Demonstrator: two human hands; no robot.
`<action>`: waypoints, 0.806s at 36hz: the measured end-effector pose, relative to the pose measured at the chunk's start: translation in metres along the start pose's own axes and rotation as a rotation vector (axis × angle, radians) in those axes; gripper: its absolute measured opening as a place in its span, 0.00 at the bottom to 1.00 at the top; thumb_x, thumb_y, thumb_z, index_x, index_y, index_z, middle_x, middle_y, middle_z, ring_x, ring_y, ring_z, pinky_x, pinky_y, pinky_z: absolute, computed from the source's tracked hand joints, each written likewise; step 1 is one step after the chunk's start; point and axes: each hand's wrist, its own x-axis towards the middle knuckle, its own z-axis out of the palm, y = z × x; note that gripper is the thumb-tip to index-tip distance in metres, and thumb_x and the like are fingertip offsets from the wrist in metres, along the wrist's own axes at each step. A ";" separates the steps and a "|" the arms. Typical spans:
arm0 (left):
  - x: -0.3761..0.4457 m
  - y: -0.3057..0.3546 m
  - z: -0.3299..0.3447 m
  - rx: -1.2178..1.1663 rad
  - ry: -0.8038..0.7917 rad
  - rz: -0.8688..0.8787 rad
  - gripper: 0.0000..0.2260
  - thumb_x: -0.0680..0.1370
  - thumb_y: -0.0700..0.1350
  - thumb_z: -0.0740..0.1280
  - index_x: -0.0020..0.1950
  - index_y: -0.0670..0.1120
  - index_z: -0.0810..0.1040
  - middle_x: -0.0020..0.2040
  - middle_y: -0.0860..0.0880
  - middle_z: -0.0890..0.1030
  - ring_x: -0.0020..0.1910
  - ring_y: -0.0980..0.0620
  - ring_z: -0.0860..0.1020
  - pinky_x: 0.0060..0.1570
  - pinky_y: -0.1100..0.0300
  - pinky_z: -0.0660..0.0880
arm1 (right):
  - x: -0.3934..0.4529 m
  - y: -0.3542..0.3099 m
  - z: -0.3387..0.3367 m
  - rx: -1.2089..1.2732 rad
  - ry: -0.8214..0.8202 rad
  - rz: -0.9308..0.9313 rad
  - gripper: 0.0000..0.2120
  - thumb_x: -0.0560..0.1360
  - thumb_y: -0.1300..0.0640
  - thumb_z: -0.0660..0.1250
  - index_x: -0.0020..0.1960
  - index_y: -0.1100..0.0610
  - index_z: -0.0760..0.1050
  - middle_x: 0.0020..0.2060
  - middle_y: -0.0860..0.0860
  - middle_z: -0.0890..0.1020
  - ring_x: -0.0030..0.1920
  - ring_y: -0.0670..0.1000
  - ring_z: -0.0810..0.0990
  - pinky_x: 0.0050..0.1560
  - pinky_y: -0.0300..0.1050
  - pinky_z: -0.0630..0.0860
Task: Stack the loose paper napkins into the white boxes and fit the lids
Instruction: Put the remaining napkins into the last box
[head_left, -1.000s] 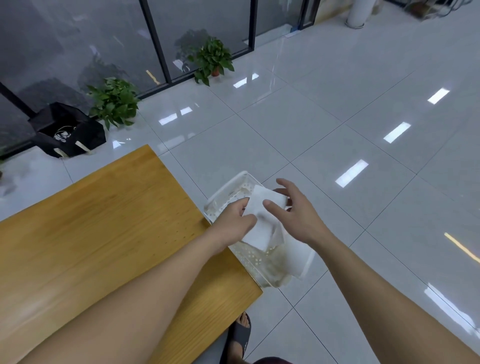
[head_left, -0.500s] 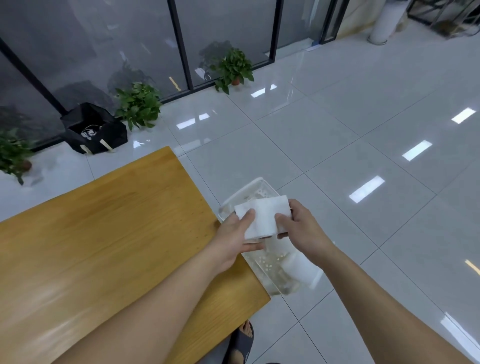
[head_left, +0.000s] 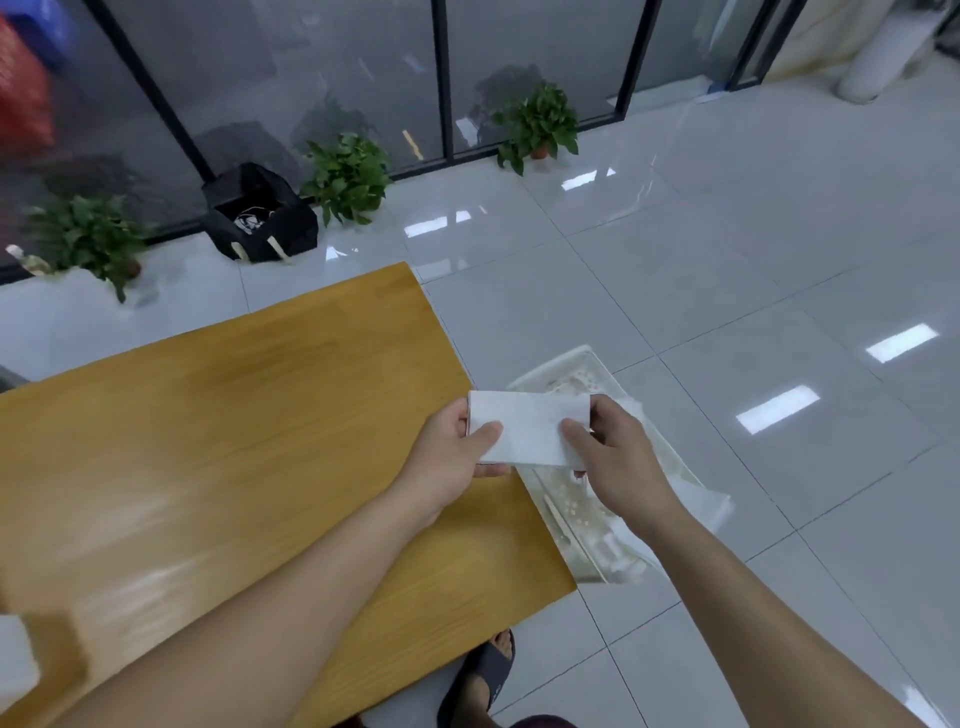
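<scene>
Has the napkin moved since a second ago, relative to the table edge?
Yes. The napkin, pinched by the left hand and right hand, has shifted from over the white basket leftward, now overlapping the table edge.

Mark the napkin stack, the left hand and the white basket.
napkin stack (head_left: 527, 428), head view, middle of its top face
left hand (head_left: 449, 457), head view, back of the hand
white basket (head_left: 584, 364), head view, far rim
</scene>
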 end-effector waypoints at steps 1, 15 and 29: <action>-0.003 -0.001 -0.011 0.028 0.025 0.021 0.12 0.87 0.42 0.68 0.70 0.53 0.79 0.59 0.51 0.89 0.56 0.49 0.88 0.48 0.51 0.87 | 0.002 -0.003 0.008 -0.009 -0.021 -0.024 0.04 0.84 0.55 0.68 0.57 0.47 0.79 0.47 0.46 0.86 0.44 0.52 0.85 0.36 0.44 0.82; -0.142 -0.032 -0.229 0.230 0.303 0.221 0.17 0.85 0.44 0.68 0.70 0.58 0.67 0.52 0.56 0.84 0.40 0.49 0.85 0.41 0.52 0.82 | -0.020 -0.067 0.206 -0.202 -0.465 -0.244 0.11 0.80 0.52 0.72 0.59 0.46 0.73 0.46 0.49 0.81 0.39 0.63 0.82 0.37 0.62 0.77; -0.332 -0.120 -0.440 0.109 0.698 0.039 0.13 0.85 0.45 0.72 0.66 0.61 0.80 0.52 0.49 0.81 0.46 0.48 0.80 0.46 0.59 0.76 | -0.121 -0.097 0.480 -0.273 -0.872 -0.298 0.18 0.81 0.60 0.74 0.63 0.39 0.79 0.61 0.40 0.81 0.36 0.50 0.76 0.36 0.44 0.73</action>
